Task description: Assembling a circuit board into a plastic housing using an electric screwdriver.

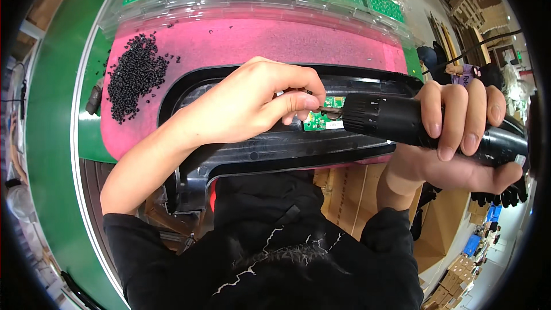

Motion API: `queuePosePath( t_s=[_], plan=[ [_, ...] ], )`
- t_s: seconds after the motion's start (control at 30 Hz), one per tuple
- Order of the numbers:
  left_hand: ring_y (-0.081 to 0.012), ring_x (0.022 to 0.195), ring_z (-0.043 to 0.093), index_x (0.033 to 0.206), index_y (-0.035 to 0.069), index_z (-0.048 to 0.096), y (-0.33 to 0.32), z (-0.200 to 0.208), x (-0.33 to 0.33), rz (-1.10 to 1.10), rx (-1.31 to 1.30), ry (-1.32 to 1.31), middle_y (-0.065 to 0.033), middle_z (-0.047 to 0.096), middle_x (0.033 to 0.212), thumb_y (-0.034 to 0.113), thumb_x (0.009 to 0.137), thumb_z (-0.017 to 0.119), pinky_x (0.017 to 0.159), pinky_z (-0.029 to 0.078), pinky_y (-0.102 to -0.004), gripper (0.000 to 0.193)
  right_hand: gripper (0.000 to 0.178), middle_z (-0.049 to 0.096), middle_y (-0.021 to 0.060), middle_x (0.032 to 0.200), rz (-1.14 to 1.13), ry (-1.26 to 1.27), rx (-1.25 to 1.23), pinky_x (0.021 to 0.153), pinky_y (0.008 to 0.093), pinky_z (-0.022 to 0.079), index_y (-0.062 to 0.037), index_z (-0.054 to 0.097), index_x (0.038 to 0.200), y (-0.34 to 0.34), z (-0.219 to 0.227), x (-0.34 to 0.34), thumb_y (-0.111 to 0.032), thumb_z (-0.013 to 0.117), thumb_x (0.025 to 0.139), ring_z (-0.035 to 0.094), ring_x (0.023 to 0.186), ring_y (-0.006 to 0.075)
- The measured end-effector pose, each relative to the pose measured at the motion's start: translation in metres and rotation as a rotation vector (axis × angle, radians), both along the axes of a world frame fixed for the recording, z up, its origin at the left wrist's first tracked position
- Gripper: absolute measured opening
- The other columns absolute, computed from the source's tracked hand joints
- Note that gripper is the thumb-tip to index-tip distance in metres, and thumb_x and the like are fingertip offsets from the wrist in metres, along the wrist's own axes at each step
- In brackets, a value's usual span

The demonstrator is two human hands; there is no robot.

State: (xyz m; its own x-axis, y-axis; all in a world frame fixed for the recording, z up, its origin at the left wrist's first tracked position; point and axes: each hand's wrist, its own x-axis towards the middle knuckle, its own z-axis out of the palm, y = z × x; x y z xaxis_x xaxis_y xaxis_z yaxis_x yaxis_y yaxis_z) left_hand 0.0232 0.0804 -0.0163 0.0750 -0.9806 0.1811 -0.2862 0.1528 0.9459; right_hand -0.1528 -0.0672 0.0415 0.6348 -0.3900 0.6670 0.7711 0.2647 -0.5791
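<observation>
My right hand [459, 132] is wrapped round a black electric screwdriver [387, 117], which lies nearly level with its bit pointing left. At the tip of the bit [330, 110], the thumb and fingers of my left hand [252, 100] are pinched together. Whatever they hold is too small or too hidden to make out. Just beneath the bit is a green circuit board [315, 121], partly covered by my fingers and the tool. The board sits inside a long black plastic housing [252, 155], whose middle is hidden by my left hand.
Under the housing lies a pink mat [287, 43] on a green table [54, 138]. A pile of small black screws [136, 77] is at its left. Clear plastic trays [229, 0] with several green boards stand along the far side. Cardboard [356, 195] shows below the table edge.
</observation>
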Motion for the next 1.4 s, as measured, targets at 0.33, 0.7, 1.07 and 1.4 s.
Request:
queuePosePath(
  t_s=[0.33,0.7,1.07,1.4],
  plan=[
    [-0.0091,0.067,0.057,0.095,-0.004,0.062,0.001,0.007,0.000,-0.078,0.146,0.149,-0.0047,0.063,0.078,0.001,0.094,0.052,0.062,0.047,-0.0234,0.011,0.046,0.053,-0.0039,0.066,-0.044,-0.085,-0.030,0.054,0.0229,0.042,-0.0096,0.050,0.093,0.005,-0.002,0.000,-0.044,0.072,0.071,0.051,0.048,0.0062],
    [-0.0293,0.064,0.059,0.086,-0.003,0.059,-0.002,-0.006,-0.001,0.158,-0.085,-0.416,-0.0150,0.059,0.071,0.016,0.096,0.054,0.063,0.048,-0.0368,0.022,0.068,0.054,-0.0009,0.070,0.071,0.196,-0.262,0.052,0.0263,0.043,-0.0086,0.047,0.100,0.000,-0.028,0.013,-0.068,0.069,0.074,0.050,0.048,0.0093],
    [-0.0385,0.066,0.051,0.078,-0.003,0.047,0.002,-0.004,-0.004,0.270,-0.016,-0.396,-0.0181,0.051,0.073,0.019,0.096,0.048,0.060,0.040,-0.0437,0.028,0.069,0.051,-0.0022,0.065,0.077,0.311,-0.265,0.047,0.0235,0.039,-0.0085,0.046,0.092,0.018,-0.032,0.026,-0.067,0.075,0.069,0.046,0.045,0.0078],
    [-0.0322,0.084,0.064,0.089,0.002,0.068,0.005,-0.008,0.004,0.082,0.053,-0.579,-0.0104,0.067,0.086,0.012,0.085,0.064,0.073,0.051,-0.0424,0.012,0.077,0.048,-0.0034,0.058,-0.182,0.405,-0.185,0.041,0.0238,0.037,-0.0072,0.047,0.090,0.038,-0.029,0.024,-0.077,0.069,0.066,0.044,0.041,0.0083]
  ],
)
